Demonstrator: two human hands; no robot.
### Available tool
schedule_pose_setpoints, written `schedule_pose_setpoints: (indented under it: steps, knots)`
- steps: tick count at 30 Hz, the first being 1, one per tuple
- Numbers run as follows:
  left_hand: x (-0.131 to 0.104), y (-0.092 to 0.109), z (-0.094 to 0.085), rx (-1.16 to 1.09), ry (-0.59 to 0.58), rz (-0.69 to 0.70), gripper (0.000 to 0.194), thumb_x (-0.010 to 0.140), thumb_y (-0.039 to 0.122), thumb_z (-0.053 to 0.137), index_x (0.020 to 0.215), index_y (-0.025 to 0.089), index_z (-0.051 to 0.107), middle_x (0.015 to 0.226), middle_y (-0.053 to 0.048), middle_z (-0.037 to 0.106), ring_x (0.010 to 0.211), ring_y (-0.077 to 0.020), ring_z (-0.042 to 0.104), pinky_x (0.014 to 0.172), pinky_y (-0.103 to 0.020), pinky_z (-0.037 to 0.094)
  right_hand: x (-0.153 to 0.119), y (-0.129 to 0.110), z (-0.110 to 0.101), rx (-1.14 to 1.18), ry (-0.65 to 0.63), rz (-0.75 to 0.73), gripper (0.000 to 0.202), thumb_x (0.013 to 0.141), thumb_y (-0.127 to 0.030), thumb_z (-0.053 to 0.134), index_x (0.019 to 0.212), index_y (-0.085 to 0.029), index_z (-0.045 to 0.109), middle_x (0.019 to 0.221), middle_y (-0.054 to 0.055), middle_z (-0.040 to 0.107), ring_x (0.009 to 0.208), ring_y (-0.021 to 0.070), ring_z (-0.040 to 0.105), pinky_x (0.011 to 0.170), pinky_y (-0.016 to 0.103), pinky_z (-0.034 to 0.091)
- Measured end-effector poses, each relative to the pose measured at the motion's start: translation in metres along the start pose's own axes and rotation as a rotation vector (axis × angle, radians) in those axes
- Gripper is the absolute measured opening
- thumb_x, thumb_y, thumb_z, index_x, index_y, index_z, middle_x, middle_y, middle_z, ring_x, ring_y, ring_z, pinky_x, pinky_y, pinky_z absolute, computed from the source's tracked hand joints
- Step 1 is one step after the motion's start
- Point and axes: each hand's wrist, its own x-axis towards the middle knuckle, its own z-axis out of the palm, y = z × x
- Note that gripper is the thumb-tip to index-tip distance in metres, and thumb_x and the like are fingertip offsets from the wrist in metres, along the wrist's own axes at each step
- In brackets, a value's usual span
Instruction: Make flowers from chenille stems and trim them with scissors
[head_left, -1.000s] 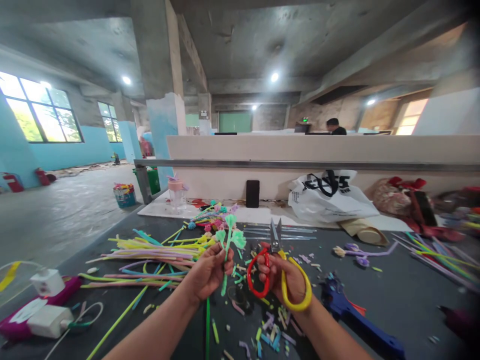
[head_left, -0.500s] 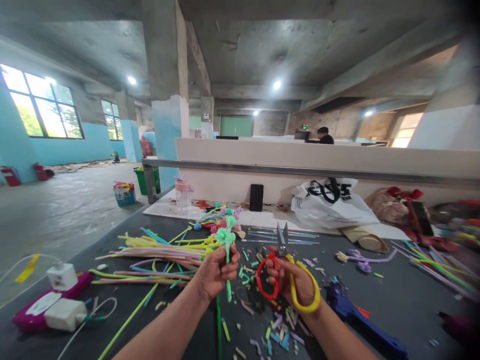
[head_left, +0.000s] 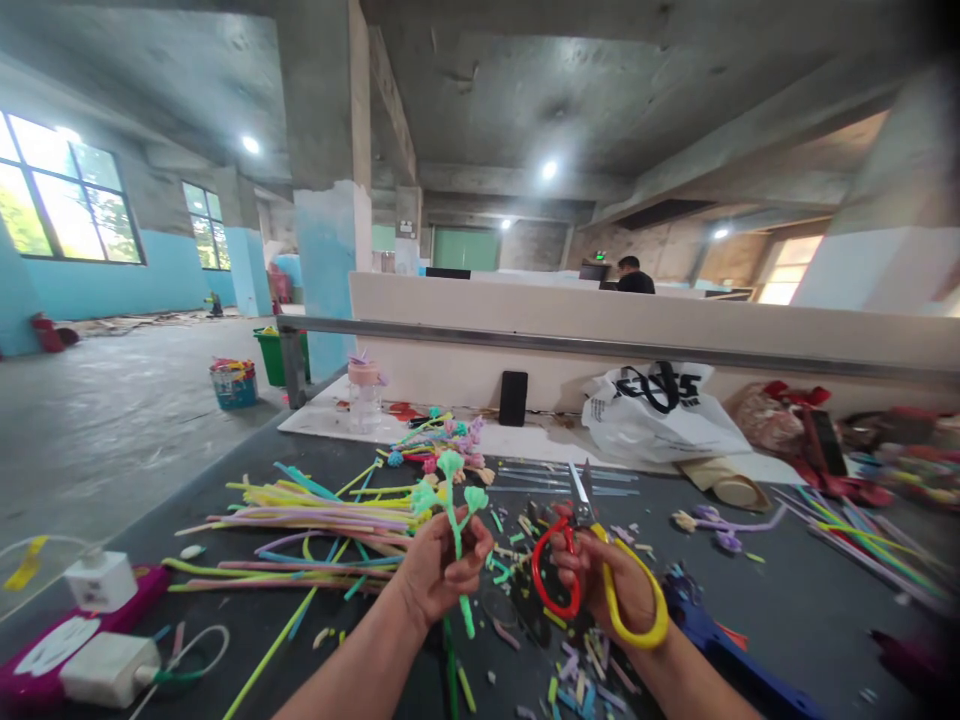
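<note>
Upright in my left hand (head_left: pixel 448 565) is a mint-green pipe-cleaner flower (head_left: pixel 451 497), its fingers closed around the stem. Three fuzzy heads branch out at its top, and the stem's lower end pokes out below the hand. My right hand (head_left: pixel 604 575) is closed on scissors (head_left: pixel 581 510) with one red and one yellow handle loop. Their blades point up and stand slightly apart, touching nothing. Cut pipe-cleaner bits (head_left: pixel 577 680) lie scattered on the dark table below and between the hands.
Left lies a pile of long pipe cleaners (head_left: pixel 322 515); a power strip (head_left: pixel 37 655) with chargers is at the near left. A blue glue gun (head_left: pixel 739 650) lies right, near a purple flower (head_left: pixel 727 520). Behind are a bottle (head_left: pixel 365 395), phone (head_left: pixel 514 398) and white bag (head_left: pixel 660 410).
The green flower's heads have spread from a bunch into three separate branches. Both hands sit slightly lower in view, and the right hand with the scissors is further right.
</note>
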Motion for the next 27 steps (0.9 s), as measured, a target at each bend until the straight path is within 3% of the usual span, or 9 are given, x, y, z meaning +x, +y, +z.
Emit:
schedule_pose_setpoints:
  steps: [14,21,25,27]
  knots:
    - [-0.002,-0.004,-0.001,0.013,-0.009,-0.052,0.035,0.08,0.031,0.041,0.065,0.007,0.061,0.053,-0.004,0.054,0.023,0.0011,0.024,0.025,-0.014,0.013,-0.002,0.013,0.007,-0.015,-0.04,0.038,0.024,0.071,-0.017,0.062,0.094,-0.019,0.059,0.069,0.002,0.06,0.052,0.0103,0.049,0.048,0.023,0.042]
    - [-0.001,-0.008,-0.006,-0.027,0.083,-0.041,0.031,0.082,0.028,0.039,0.069,0.009,0.059,0.055,-0.001,0.05,0.025,0.0023,0.022,0.026,-0.012,0.013,0.0,0.033,0.003,0.006,-0.005,0.097,0.023,0.069,-0.018,0.066,0.09,-0.02,0.059,0.066,0.001,0.061,0.052,0.0114,0.052,0.048,0.025,0.045]
    - [0.0,-0.01,-0.008,-0.034,0.13,-0.065,0.035,0.084,0.031,0.036,0.068,0.01,0.059,0.055,-0.001,0.049,0.025,0.0021,0.021,0.025,-0.012,0.014,0.009,0.049,-0.004,0.008,0.006,0.084,0.054,0.058,-0.022,0.074,0.108,-0.024,0.051,0.063,-0.001,0.062,0.044,0.0119,0.051,0.04,0.025,0.045]
    - [0.0,-0.011,-0.008,-0.038,0.143,-0.073,0.035,0.084,0.03,0.035,0.069,0.01,0.06,0.055,-0.001,0.05,0.025,0.0021,0.021,0.025,-0.012,0.015,0.011,0.055,-0.006,0.015,-0.008,0.029,0.063,0.06,-0.025,0.073,0.115,-0.026,0.045,0.065,-0.002,0.062,0.042,0.0123,0.051,0.038,0.026,0.045]
